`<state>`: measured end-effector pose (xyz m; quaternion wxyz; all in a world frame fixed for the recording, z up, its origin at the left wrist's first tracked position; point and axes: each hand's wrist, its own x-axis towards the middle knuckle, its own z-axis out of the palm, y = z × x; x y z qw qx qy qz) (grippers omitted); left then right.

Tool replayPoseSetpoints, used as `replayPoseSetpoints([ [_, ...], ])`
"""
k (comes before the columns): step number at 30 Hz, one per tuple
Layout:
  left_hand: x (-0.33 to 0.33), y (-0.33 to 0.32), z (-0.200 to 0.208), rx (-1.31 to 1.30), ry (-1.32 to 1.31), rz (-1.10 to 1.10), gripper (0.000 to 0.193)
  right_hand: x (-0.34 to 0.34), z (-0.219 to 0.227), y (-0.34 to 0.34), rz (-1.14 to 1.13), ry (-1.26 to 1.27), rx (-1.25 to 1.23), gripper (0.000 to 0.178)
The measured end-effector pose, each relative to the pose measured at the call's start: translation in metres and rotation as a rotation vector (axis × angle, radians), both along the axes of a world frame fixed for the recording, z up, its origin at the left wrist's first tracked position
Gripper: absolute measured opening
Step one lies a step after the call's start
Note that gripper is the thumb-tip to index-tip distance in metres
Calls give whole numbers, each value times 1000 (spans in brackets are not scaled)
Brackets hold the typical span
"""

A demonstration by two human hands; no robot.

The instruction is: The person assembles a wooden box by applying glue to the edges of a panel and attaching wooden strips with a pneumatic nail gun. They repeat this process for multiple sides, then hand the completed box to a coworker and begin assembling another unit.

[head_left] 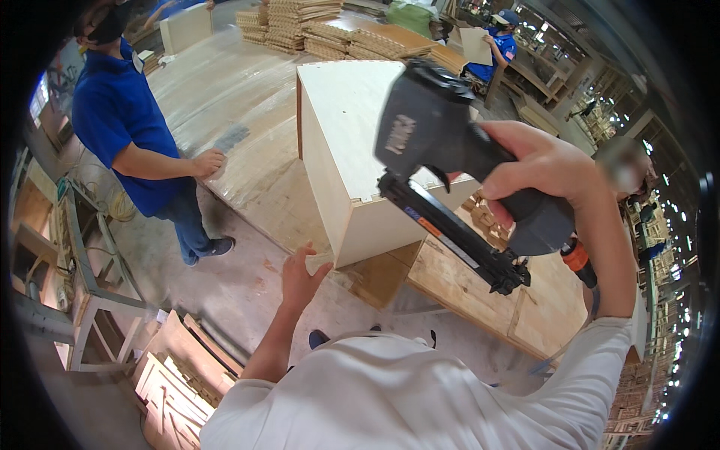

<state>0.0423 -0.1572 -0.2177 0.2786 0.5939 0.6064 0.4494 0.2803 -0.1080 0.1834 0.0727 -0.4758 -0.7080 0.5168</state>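
Observation:
My right hand is wrapped round the handle of a black pneumatic nail gun, raised above the right part of a pale wooden box. An orange fitting at the handle's base joins it to an air hose. The gun's long magazine slants down toward me, apart from the box's front. My left hand is beside the box's near lower corner, fingers spread and curved; whether a fingertip touches the wood I cannot tell. The box stands on the worktable's edge, with its white top panel facing up. The gun hides part of its right side.
A large worktable spreads behind the box, with stacked wooden panels at the back. One person in blue stands at left, a hand on the table; another holds a panel farther back. Wooden boards lie at lower left.

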Motion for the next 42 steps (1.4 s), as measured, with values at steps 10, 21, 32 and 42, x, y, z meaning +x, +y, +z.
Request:
replayPoseSetpoints([
  [10, 85, 2, 48, 322, -620, 12, 46, 172, -99, -29, -525, 88, 224, 46],
  [21, 142, 43, 68, 470, -899, 480, 48, 315, -342, -34, -772, -512, 361, 59],
  [32, 77, 104, 97, 556, -1100, 819, 52, 288, -402, -24, -874, -592, 725, 48],
  [42, -55, 203, 122, 531, -1054, 560, 45, 204, -398, 183, -930, -79, 21, 52],
])
